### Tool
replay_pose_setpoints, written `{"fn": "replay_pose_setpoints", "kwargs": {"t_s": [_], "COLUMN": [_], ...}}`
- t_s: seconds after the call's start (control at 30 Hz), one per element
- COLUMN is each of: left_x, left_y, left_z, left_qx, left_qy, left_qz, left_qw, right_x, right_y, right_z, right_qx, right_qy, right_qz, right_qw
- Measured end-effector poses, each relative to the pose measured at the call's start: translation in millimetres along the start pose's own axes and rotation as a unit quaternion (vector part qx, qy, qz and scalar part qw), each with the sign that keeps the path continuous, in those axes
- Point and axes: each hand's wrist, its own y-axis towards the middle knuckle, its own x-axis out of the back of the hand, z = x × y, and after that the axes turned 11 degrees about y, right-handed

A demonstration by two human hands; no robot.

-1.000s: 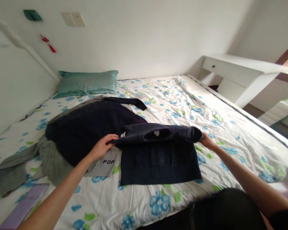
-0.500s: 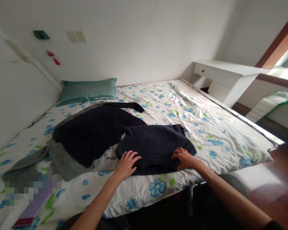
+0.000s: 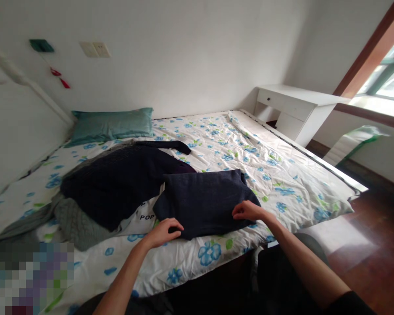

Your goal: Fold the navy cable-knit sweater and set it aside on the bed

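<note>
A folded dark navy sweater (image 3: 205, 199) lies near the front edge of a bed with a white flowered sheet (image 3: 276, 175). My left hand (image 3: 164, 232) rests at the sweater's near left corner, fingers curled onto the fabric edge. My right hand (image 3: 248, 211) sits on the sweater's near right part, fingers bent and pinching the cloth. To the left lies a pile of clothes: a dark knit garment (image 3: 118, 179), a grey knit (image 3: 77, 223) and a white piece printed "POP" (image 3: 146, 216).
A green pillow (image 3: 113, 124) lies at the head of the bed by the wall. A white desk (image 3: 295, 109) stands beyond the bed's far right corner. Wooden floor (image 3: 377, 258) and a window are on the right. A blurred patch covers the lower left.
The sweater's upper half was folded down toward me and laid flat. Both hands came back from its far edge to its near edge, then shifted slightly along it.
</note>
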Motion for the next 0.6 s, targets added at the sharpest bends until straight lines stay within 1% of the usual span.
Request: {"fn": "replay_pose_setpoints", "kwargs": {"t_s": [0.03, 0.07, 0.1, 0.13, 0.17, 0.2, 0.23, 0.3, 0.33, 0.43, 0.53, 0.6], "left_x": [3.6, 7.3, 10.3, 12.0, 11.9, 9.9, 6.2, -4.6, -10.2, -20.9, -17.1, -10.7], "left_y": [2.3, 4.9, 7.5, 9.6, 11.1, 12.1, 12.5, 12.7, 12.6, 12.2, 8.5, 1.8], "left_z": [9.2, 19.0, 28.6, 37.0, 43.5, 47.3, 48.3, 42.6, 37.0, 17.4, 3.9, 0.5], "left_qx": [0.05, 0.117, 0.191, 0.258, 0.309, 0.34, 0.352, 0.34, 0.332, 0.339, 0.365, 0.35], "left_qy": [-0.007, -0.01, -0.009, -0.006, -0.005, -0.012, -0.031, -0.117, -0.173, -0.307, -0.37, -0.403], "left_qz": [-0.054, -0.11, -0.152, -0.173, -0.171, -0.152, -0.128, -0.093, -0.086, -0.091, -0.083, -0.076], "left_qw": [0.997, 0.987, 0.97, 0.95, 0.936, 0.928, 0.927, 0.929, 0.923, 0.885, 0.85, 0.843], "right_x": [7.4, 15.7, 24.1, 31.8, 38.2, 42.7, 45.2, 44.0, 40.9, 28.5, 24.3, 30.2], "right_y": [1.8, 3.3, 4.4, 5.0, 5.4, 5.7, 6.2, 8.5, 10.4, 16.9, 18.8, 15.5], "right_z": [-5.3, -11.1, -17.2, -23.4, -29.3, -34.8, -39.3, -44.8, -45.6, -42.2, -35.9, -33.3], "right_qx": [-0.013, -0.039, -0.076, -0.122, -0.169, -0.209, -0.236, -0.256, -0.257, -0.243, -0.221, -0.217], "right_qy": [-0.01, -0.028, -0.049, -0.07, -0.086, -0.096, -0.098, -0.071, -0.043, 0.045, 0.083, 0.097], "right_qz": [-0.084, -0.172, -0.246, -0.291, -0.31, -0.31, -0.299, -0.27, -0.26, -0.25, -0.28, -0.3], "right_qw": [0.996, 0.984, 0.965, 0.946, 0.932, 0.923, 0.92, 0.926, 0.93, 0.936, 0.931, 0.924]}}
